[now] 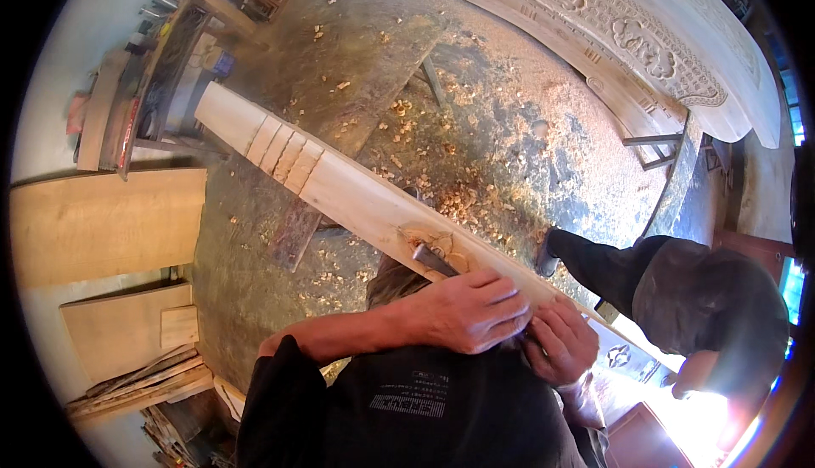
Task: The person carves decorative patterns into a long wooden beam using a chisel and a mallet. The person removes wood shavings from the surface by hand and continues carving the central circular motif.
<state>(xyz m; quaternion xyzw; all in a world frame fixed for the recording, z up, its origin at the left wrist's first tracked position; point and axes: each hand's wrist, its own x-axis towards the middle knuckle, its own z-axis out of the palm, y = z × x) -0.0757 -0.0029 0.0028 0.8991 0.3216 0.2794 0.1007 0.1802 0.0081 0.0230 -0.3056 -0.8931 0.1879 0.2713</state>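
Lying slantwise across the view, a long pale beam [356, 200] is shown with both hands at its near edge. The fingers of the left hand [475, 308] are curled inward; whether the metal-ended tool [436, 261] projecting beside them is gripped cannot be told. The right hand [562, 342] is bent close by, its fingers folded and its hold hidden. Should the tool be loose, it could be knocked off the edge by a knuckle. Should the beam be jolted by the co-worker [692, 290] nearby, neighbouring fingers or the carved relief [435, 237] could be nicked by any blade held.
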